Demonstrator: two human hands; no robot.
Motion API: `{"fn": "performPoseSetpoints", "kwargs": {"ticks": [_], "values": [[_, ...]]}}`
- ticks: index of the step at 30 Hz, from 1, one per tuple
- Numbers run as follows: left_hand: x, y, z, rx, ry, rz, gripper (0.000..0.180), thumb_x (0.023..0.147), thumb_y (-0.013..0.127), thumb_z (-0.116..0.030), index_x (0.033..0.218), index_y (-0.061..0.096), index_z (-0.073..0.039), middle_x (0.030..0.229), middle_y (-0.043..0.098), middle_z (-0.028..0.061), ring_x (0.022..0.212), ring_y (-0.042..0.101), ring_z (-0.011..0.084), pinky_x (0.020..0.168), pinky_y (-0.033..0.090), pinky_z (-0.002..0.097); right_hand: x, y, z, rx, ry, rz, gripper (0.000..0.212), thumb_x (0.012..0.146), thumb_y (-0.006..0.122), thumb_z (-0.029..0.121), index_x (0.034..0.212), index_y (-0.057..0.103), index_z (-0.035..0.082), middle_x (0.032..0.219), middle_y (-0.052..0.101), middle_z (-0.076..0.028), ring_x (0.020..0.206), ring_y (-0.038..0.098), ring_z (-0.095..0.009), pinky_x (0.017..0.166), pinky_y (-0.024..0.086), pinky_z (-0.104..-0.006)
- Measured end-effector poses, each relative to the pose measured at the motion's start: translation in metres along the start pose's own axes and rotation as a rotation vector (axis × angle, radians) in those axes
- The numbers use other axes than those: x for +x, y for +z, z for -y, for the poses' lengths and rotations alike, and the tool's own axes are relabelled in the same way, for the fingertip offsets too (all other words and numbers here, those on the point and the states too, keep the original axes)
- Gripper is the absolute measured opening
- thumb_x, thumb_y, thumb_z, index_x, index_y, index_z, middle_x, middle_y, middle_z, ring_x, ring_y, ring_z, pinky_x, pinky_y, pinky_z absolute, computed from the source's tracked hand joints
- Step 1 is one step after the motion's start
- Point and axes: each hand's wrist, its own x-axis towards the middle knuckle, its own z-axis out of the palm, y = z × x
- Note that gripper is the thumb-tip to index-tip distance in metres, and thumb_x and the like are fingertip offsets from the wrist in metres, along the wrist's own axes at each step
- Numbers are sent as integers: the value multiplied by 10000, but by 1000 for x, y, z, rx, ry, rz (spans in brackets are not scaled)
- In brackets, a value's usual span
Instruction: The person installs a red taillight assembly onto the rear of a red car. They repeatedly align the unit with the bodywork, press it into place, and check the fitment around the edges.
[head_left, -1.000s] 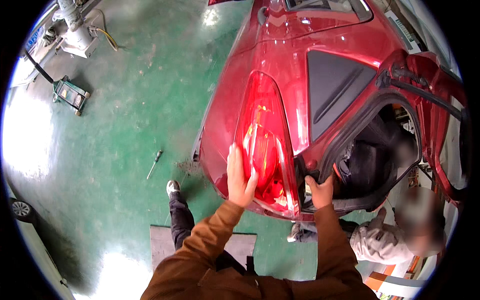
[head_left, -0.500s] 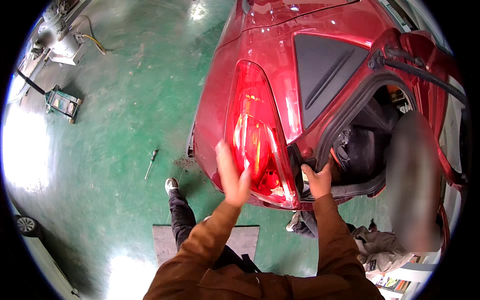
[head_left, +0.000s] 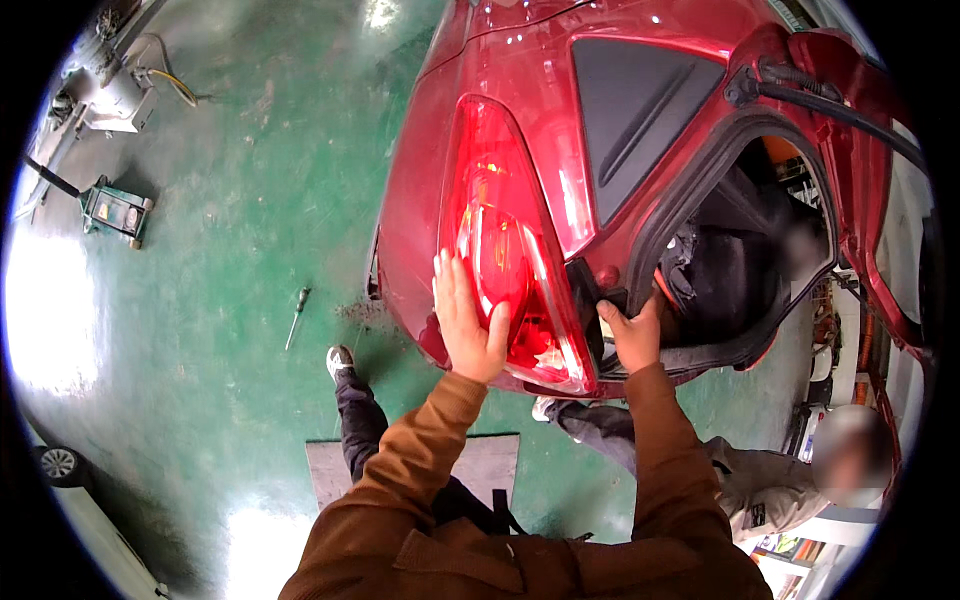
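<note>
Green workshop floor (head_left: 230,330), scuffed and carrying bright reflections, surrounded the rear of a red car (head_left: 410,220). On that corner of the body, a red tail lamp (head_left: 528,255) sat in its recess, tapering toward the top of the view, its broad end close to the wearer.

The left hand (head_left: 468,325) was spread nearly flat against the lamp's outer lower side, fingers extended close together and thumb held apart; it had hold of nothing. The right hand (head_left: 633,335) was at the body edge between the lamp and the open rear compartment (head_left: 735,275). Its thumb pointed toward a dark gap (head_left: 582,300) beside the lamp, while its fingers passed out of sight behind the edge; whether they gripped anything could not be determined.

A dark rubber seal (head_left: 655,235) bordered the compartment. A grey triangular panel (head_left: 640,115) lay above the lamp.

On the floor to the left, a screwdriver (head_left: 297,317) lay well apart from the car, and a trolley jack (head_left: 115,212) stood farther off. A grey mat (head_left: 328,470) lay near the wearer. At the right, a co-worker in a pale top (head_left: 770,485) was positioned near the compartment.
</note>
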Motion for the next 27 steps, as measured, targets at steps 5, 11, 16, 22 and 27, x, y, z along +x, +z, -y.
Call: {"fn": "performPoseSetpoints", "kwargs": {"ticks": [5, 11, 16, 22, 27], "values": [[-10, -6, -6, -55, 43, -77, 766, 962, 576, -195, 1600, 260, 87, 1673, 253, 298, 1571, 195, 465, 1277, 130, 527, 6, -5, -3, 18, 21, 36, 764, 820, 885, 298, 1391, 492, -25, 1308, 641, -176, 1175, 627, -301, 1024, 477, -419], [10, 0, -6, 41, 8, 42, 761, 977, 578, -212, 1606, 259, 73, 1669, 247, 305, 1563, 215, 469, 1271, 150, 530, -3, -6, 4, -64, -40, 19, 735, 824, 883, 334, 1347, 514, -28, 1234, 687, -183, 1112, 672, -300, 977, 510, -413], [21, 8, 11, 82, 23, 10, 812, 962, 638, -294, 1596, 286, 71, 1661, 258, 313, 1557, 226, 475, 1267, 152, 556, 5, -1, -19, -39, -15, 1, 729, 819, 888, 343, 1350, 532, -9, 1219, 697, -181, 1113, 675, -298, 975, 512, -419], [35, -5, 8, 15, 41, 105, 761, 1006, 571, -224, 1622, 225, 60, 1688, 218, 286, 1583, 188, 428, 1279, 154, 490, 7, -4, -15, 83, 11, 86, 716, 825, 882, 311, 1358, 530, -13, 1224, 700, -177, 1110, 678, -295, 987, 509, -416], [60, -2, 4, 58, 82, 158, 837, 1006, 629, -306, 1605, 206, 98, 1678, 187, 325, 1570, 180, 466, 1269, 175, 514, 3, 0, 1, 11, -30, 10, 716, 829, 875, 330, 1354, 534, -19, 1234, 688, -194, 1133, 663, -329, 1000, 498, -432]]}}
